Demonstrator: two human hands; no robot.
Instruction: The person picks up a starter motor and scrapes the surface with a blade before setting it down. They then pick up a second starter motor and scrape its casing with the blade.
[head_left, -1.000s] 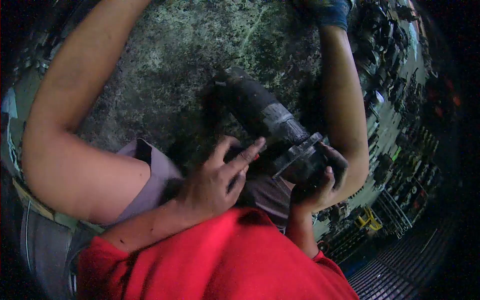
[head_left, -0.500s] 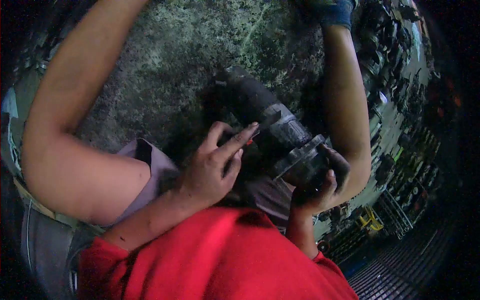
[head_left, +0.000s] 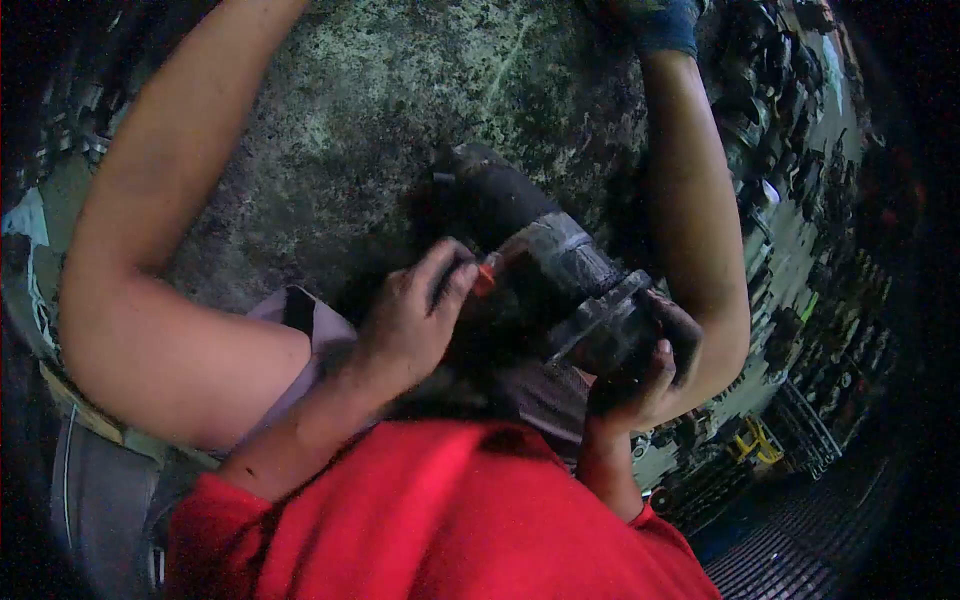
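Observation:
A grimy cylindrical metal part, much like a starter motor (head_left: 570,250), lies slantwise between my legs, with a dark body, a greyish collar and a flanged lower end. My right hand (head_left: 640,380) is wrapped round that lower end, fingers blackened with grease. Left of the part, my left hand (head_left: 405,325) is closed on a small red-handled tool (head_left: 485,278). A thin blade-like piece seems to run from the red handle toward the collar; its tip is blurred against the part.
Beneath lies a stained, dark floor (head_left: 380,120). My bare legs flank the part, with a blue shoe (head_left: 668,28) at top right. Along the right are many scattered metal pieces (head_left: 770,200), a yellow object (head_left: 757,442) and a ribbed grate (head_left: 790,550).
My left hand has drawn slightly left, its fingers now curled in rather than stretched out, showing more of the red handle. My right hand keeps its hold on the motor.

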